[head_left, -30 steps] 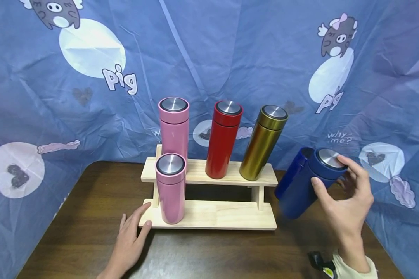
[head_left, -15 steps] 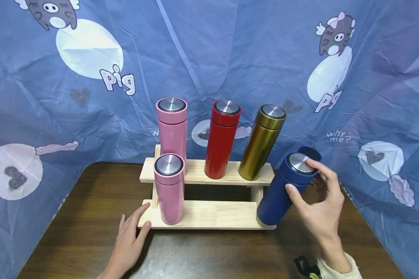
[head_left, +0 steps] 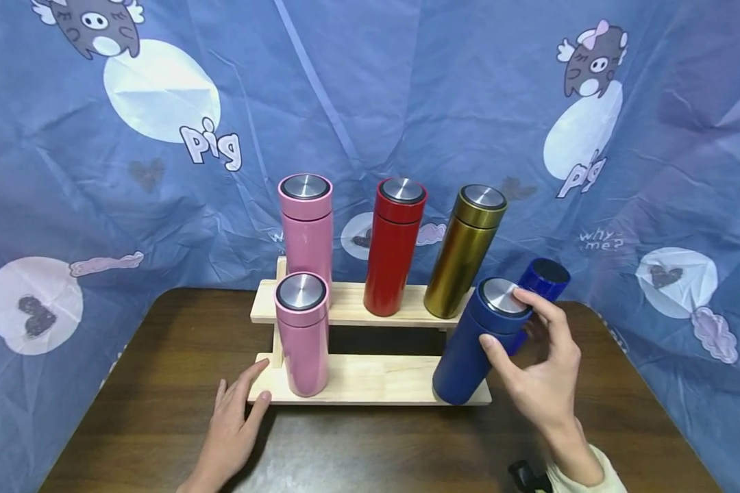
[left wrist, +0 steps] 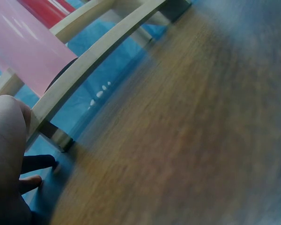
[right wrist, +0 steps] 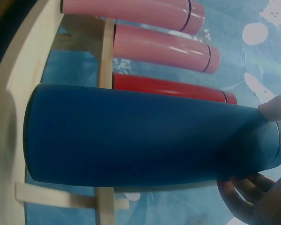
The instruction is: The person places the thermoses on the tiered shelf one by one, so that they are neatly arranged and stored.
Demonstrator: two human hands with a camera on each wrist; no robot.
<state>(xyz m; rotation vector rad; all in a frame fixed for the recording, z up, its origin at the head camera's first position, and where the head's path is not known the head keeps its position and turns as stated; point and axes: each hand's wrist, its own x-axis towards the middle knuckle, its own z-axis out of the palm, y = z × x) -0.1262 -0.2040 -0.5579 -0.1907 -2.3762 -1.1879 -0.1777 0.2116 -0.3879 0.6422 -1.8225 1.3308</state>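
Observation:
My right hand [head_left: 539, 373] grips a dark blue thermos bottle [head_left: 471, 356] near its silver-topped lid, thumb on the near side and a fingertip on the lid's rim. The bottle's base is over the right end of the lower shelf of a two-tier wooden rack [head_left: 382, 380]; whether it touches the wood I cannot tell. In the right wrist view the blue bottle [right wrist: 145, 136] spans the picture. My left hand [head_left: 231, 418] rests with fairly straight fingers at the rack's lower left corner. A shorter pink bottle [head_left: 303, 342] stands close to it on the lower shelf.
On the upper shelf stand a taller pink bottle [head_left: 308, 233], a red bottle [head_left: 395, 253] and a gold bottle [head_left: 465, 253]. A shiny blue bottle [head_left: 539, 281] is behind my right hand, partly hidden. A blue printed cloth [head_left: 370, 89] hangs behind the brown table [head_left: 358, 452].
My right hand has carried the dark blue bottle leftward, from beside the rack to the right end of the lower shelf. The left hand has stayed at the rack's corner.

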